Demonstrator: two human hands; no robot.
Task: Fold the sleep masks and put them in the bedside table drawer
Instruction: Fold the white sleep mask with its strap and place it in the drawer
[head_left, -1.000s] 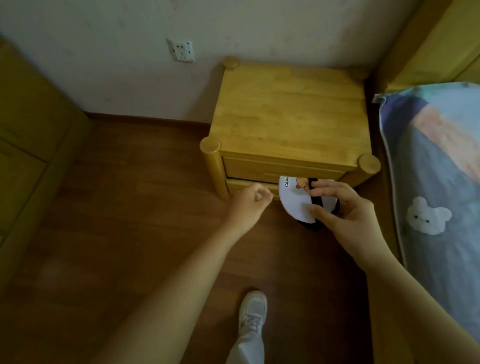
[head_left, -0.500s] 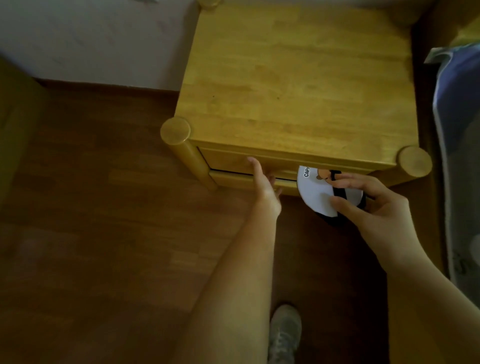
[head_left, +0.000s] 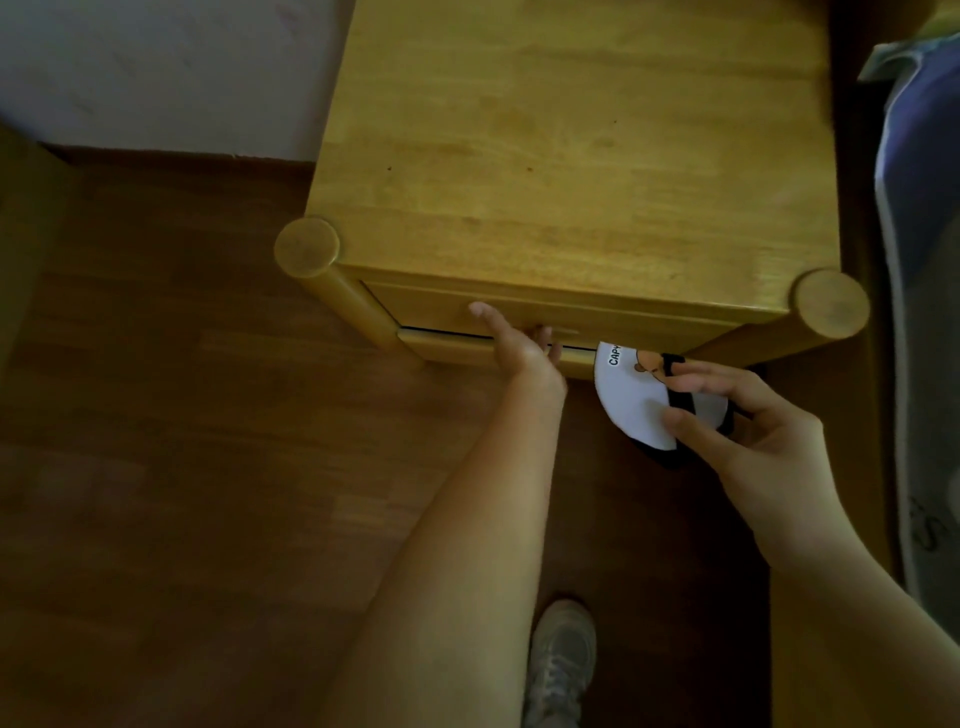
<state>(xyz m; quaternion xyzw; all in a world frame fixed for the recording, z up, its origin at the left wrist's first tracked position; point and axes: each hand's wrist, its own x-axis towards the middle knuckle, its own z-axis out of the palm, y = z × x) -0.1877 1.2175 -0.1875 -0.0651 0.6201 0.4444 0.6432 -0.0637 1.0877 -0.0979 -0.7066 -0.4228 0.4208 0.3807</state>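
Head view: your left hand is hooking fingers under the drawer at frame centre. Your right hand is pinching the folded sleep mask; pull squarely.

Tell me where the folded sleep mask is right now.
In the head view, the sleep mask is pinched in the right hand, just below the bedside table's drawer, right of the left hand.

Pretty clearly a bedroom in someone's home: a light wooden bedside table with round corner posts sits against a pale wall, a bed with patterned bedding right beside it, on dark wood laminate floor.
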